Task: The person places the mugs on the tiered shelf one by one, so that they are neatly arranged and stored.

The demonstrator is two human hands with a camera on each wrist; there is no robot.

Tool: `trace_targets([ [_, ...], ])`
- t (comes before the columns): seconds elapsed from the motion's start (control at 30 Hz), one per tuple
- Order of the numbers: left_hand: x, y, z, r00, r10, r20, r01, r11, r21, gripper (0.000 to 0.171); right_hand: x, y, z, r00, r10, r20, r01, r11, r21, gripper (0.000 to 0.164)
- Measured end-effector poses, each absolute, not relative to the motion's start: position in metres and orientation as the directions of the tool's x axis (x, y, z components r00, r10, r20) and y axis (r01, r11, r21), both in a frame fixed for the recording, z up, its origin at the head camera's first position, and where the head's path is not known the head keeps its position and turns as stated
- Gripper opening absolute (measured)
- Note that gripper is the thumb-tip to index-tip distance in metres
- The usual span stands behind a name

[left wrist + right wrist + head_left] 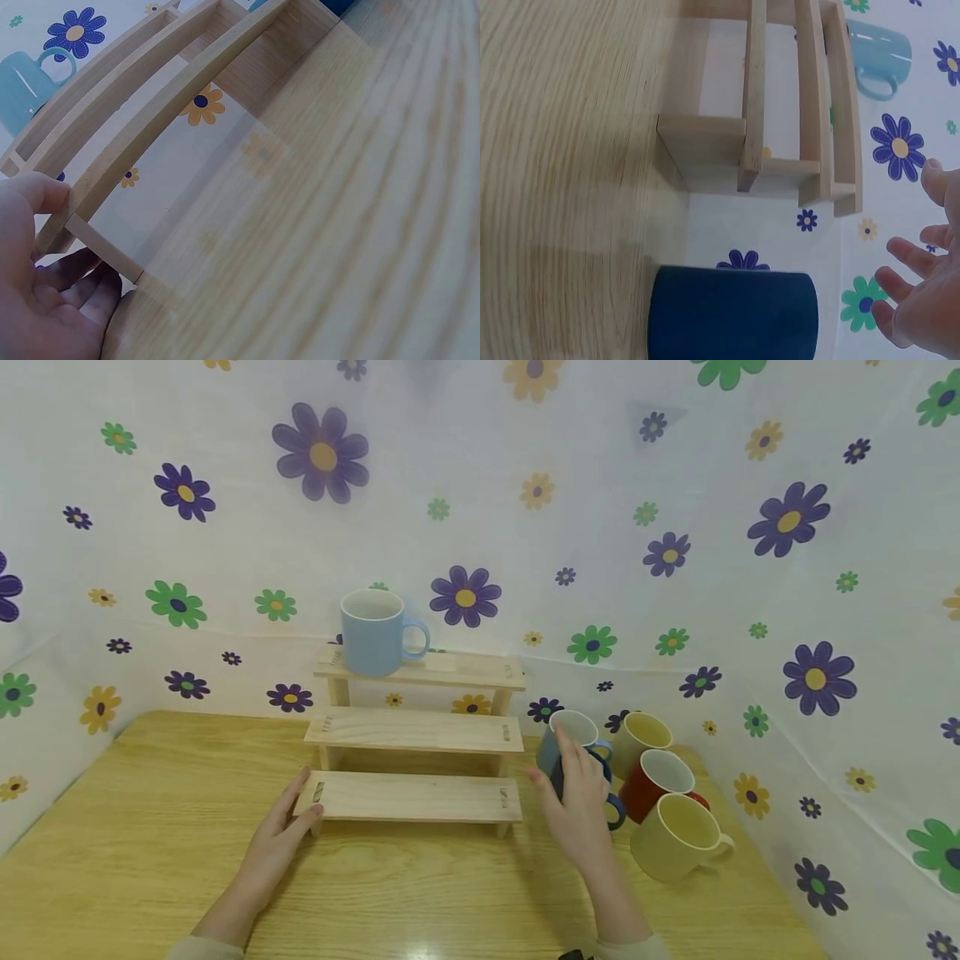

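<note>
A three-step wooden shelf (420, 797) stands on the table. My left hand (273, 852) grips the left end of its lowest step, thumb on top and fingers curled underneath, as the left wrist view shows. My right hand (577, 810) hovers over a dark blue mug (733, 315) to the right of the shelf. Its fingers are spread and hold nothing; the right wrist view shows them apart from the mug. In the head view, the hand hides much of this mug. A light blue mug (551, 747) stands just behind it.
Another light blue mug (372, 635) sits on the top step's left side, handle to the right. At the right are a yellowish mug (632, 752), a red mug (643, 789) and a front cream mug (663, 843). Flower-patterned cloth (480, 535) encloses the wooden table (420, 893).
</note>
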State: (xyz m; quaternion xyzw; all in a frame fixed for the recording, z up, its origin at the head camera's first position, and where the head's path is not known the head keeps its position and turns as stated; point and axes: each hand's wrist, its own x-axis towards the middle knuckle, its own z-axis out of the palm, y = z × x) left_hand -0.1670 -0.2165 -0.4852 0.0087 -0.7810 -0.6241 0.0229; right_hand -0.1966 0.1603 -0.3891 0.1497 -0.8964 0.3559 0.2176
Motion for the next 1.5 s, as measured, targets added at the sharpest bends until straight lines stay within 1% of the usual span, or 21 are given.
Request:
trace_targets([
  [0.33, -0.167, -0.216, -0.486, -0.999, -0.043, 0.016, 0.007, 0.214, 0.977, 0.072, -0.186, 0.191, -0.387, -0.873, -0.062, 0.483, -0.362, 0.747, -0.558, 0.060],
  [0.57, -0.166, -0.215, -0.486, -0.999, -0.049, 0.013, 0.002, 0.217, 0.976, 0.073, -0.186, 0.215, -0.388, -0.881, -0.046, 0.471, -0.341, 0.753, -0.563, 0.055],
  [0.67, -0.166, -0.215, -0.486, -0.999, -0.051, 0.007, -0.004, 0.218, 0.976, 0.073, -0.187, 0.225, -0.388, -0.878, -0.053, 0.475, -0.351, 0.746, -0.566, 0.052],
  [0.73, -0.166, -0.215, -0.487, -0.999, -0.051, 0.002, -0.009, 0.219, 0.976, 0.073, -0.188, 0.231, -0.388, -0.864, -0.061, 0.499, -0.376, 0.738, -0.561, 0.049],
  [0.87, -0.166, -0.216, -0.488, -0.999, -0.047, -0.006, -0.016, 0.221, 0.975, 0.073, -0.189, 0.246, -0.388, -0.831, -0.090, 0.548, -0.422, 0.745, -0.517, 0.045],
  [0.93, -0.167, -0.216, -0.489, -0.999, -0.045, -0.004, -0.014, 0.218, 0.976, 0.073, -0.189, 0.253, -0.386, -0.827, -0.109, 0.551, -0.432, 0.750, -0.500, 0.044],
  [1.13, -0.167, -0.217, -0.489, -0.999, -0.038, 0.000, -0.008, 0.208, 0.978, 0.073, -0.183, 0.274, -0.377, -0.855, -0.150, 0.497, -0.413, 0.777, -0.476, 0.044],
  [1.33, -0.167, -0.217, -0.487, -1.000, -0.027, 0.001, -0.005, 0.210, 0.978, 0.073, -0.176, 0.299, -0.370, -0.924, -0.157, 0.349, -0.335, 0.775, -0.536, 0.048],
  [1.4, -0.167, -0.217, -0.485, -1.000, -0.027, 0.003, -0.002, 0.209, 0.978, 0.073, -0.175, 0.307, -0.369, -0.935, -0.150, 0.322, -0.317, 0.760, -0.567, 0.048],
  [1.5, -0.167, -0.217, -0.484, -1.000, -0.029, 0.005, -0.001, 0.210, 0.978, 0.074, -0.171, 0.320, -0.368, -0.942, -0.143, 0.302, -0.301, 0.760, -0.577, 0.049],
])
